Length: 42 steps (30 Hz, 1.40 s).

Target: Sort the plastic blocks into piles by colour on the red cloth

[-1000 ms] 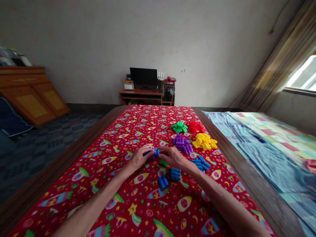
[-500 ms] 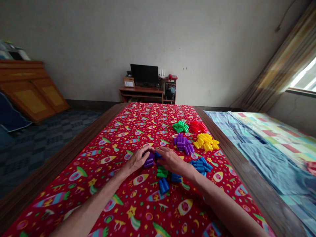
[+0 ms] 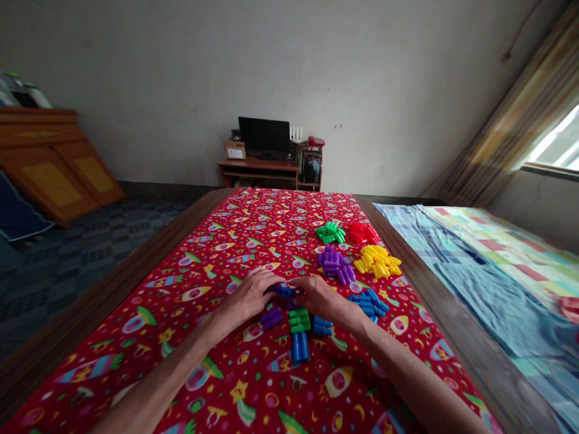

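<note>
My left hand [image 3: 246, 298] and my right hand [image 3: 319, 296] meet over the red patterned cloth [image 3: 217, 337], fingers pinched together on a small blue block [image 3: 286, 292] between them. Just below the hands lie a purple block [image 3: 272, 317], a green block [image 3: 299, 320] and two blue blocks [image 3: 300, 346]. To the right of my right wrist is a blue pile [image 3: 368, 302]. Farther back sit a purple pile [image 3: 335, 264], a yellow pile [image 3: 377, 260], a green pile [image 3: 330, 232] and a red pile [image 3: 362, 232].
The cloth covers a long wooden table [image 3: 136, 265]. A bed with a checked sheet [image 3: 488, 265] runs along the right. A desk with a monitor [image 3: 265, 138] stands at the far wall; a wooden cabinet [image 3: 54, 163] is at the left.
The hands came slightly nearer. A purple and a green block that were under or between the hands now lie on the cloth below them. The camera tilted a little.
</note>
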Available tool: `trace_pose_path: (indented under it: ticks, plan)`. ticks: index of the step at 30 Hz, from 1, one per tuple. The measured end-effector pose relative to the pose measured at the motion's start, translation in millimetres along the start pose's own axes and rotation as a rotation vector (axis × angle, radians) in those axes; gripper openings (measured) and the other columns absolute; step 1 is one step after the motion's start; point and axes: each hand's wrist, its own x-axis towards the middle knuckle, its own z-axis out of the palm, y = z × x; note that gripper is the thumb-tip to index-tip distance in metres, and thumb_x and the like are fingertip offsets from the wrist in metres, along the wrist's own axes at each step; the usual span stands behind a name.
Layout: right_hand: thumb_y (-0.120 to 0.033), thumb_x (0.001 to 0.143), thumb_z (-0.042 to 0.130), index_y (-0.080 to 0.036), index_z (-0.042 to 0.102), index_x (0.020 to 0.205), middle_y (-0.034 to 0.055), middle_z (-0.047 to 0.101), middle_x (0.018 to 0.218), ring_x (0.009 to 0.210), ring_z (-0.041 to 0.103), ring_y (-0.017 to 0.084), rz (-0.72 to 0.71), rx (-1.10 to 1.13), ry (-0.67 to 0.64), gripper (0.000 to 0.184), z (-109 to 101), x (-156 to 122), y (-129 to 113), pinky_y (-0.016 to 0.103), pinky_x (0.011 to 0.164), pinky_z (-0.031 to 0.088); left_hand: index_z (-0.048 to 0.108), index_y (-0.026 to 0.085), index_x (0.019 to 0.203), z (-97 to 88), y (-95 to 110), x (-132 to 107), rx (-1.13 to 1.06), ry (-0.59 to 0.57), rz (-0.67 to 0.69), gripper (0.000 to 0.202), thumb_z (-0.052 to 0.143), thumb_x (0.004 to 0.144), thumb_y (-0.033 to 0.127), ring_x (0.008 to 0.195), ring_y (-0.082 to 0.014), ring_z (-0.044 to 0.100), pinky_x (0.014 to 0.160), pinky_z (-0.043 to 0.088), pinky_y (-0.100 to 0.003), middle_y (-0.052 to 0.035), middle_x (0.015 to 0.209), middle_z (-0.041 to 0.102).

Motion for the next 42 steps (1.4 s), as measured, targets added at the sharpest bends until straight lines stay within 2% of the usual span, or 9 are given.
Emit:
trace_pose_path:
  ticks: [2,5,10,17,22,25,32,37,42]
  plan:
    - [-0.012,0.08,0.061,-0.014,0.072,0.095,0.0017,0.069,0.074,0.064,0.058,0.012,0.003,0.019,0.021,0.018,-16,1,-1,0.021,0.061,0.041,0.071,0.021,0.103,-2.7,7,2,-0.024,0.066,-0.014,0.023,0.062,0.082,0.019,0.102,-0.0241,0.066,0.098,0.048,-0.04,-0.0065,0.103,0.074]
    - [-0.014,0.082,0.058,-0.014,0.072,0.098,0.0022,0.07,0.076,0.065,0.06,0.012,0.052,-0.012,0.215,0.021,-45,1,12,0.02,0.059,0.04,0.072,0.021,0.101,-10.6,19,6,-0.109,0.165,-0.108,0.022,0.063,0.082,0.027,0.099,-0.0243,0.067,0.091,0.052,-0.036,-0.0065,0.103,0.074]
    - [-0.018,0.085,0.054,-0.013,0.071,0.105,0.0094,0.073,0.081,0.073,0.065,0.018,0.21,-0.226,0.475,0.026,-74,-8,56,0.025,0.067,0.045,0.072,0.018,0.102,-14.8,34,34,-0.353,0.164,-0.228,0.034,0.062,0.081,0.043,0.085,-0.0223,0.071,0.077,0.056,-0.03,-0.0055,0.096,0.076]
    - [-0.021,0.088,0.051,-0.016,0.073,0.101,0.0101,0.075,0.083,0.081,0.069,0.021,0.444,-0.455,0.365,0.025,-72,-15,68,0.026,0.07,0.045,0.072,0.014,0.097,27.0,43,108,-0.359,0.182,-0.287,0.028,0.06,0.083,0.034,0.077,-0.0204,0.07,0.07,0.055,-0.027,-0.0067,0.086,0.076]
    - [-0.025,0.092,0.048,-0.015,0.073,0.102,0.0116,0.075,0.087,0.081,0.069,0.02,0.48,-0.461,0.333,0.029,-84,-15,56,0.025,0.067,0.043,0.075,0.014,0.093,50.7,40,129,-0.294,0.117,-0.273,0.021,0.057,0.083,0.019,0.071,-0.0185,0.07,0.066,0.054,-0.026,-0.0045,0.076,0.075]
    - [-0.023,0.092,0.046,-0.013,0.074,0.098,0.0117,0.074,0.082,0.074,0.068,0.019,0.462,-0.429,0.317,0.03,-90,-15,53,0.025,0.064,0.04,0.075,0.015,0.095,48.3,40,127,-0.262,0.078,-0.254,0.024,0.054,0.083,0.016,0.067,-0.0173,0.069,0.066,0.054,-0.026,-0.0031,0.074,0.075]
    - [-0.021,0.089,0.051,-0.014,0.073,0.097,0.0064,0.07,0.071,0.064,0.062,0.014,0.284,-0.294,0.31,0.024,-94,-14,30,0.022,0.059,0.036,0.073,0.016,0.103,12.9,27,93,-0.124,0.097,-0.25,0.029,0.053,0.084,0.022,0.091,-0.0226,0.069,0.086,0.053,-0.033,-0.0093,0.101,0.075]
    - [-0.012,0.085,0.054,-0.016,0.071,0.098,0.001,0.067,0.071,0.06,0.056,0.009,0.052,-0.129,-0.046,0.021,-72,-11,-10,0.019,0.057,0.037,0.07,0.02,0.109,-6.9,0,44,0.019,-0.07,-0.205,0.033,0.053,0.083,0.033,0.102,-0.0232,0.066,0.093,0.051,-0.034,-0.0072,0.111,0.072]
    - [-0.016,0.085,0.06,-0.02,0.06,0.125,0.0089,0.07,0.108,0.094,0.063,0.018,-0.039,-0.264,-0.326,0.041,-41,-18,-32,0.025,0.076,0.048,0.062,0.024,0.122,-13.2,-13,19,0.092,-0.197,-0.152,0.043,0.06,0.08,0.028,0.122,-0.0243,0.056,0.105,0.043,-0.038,-0.0071,0.134,0.06]
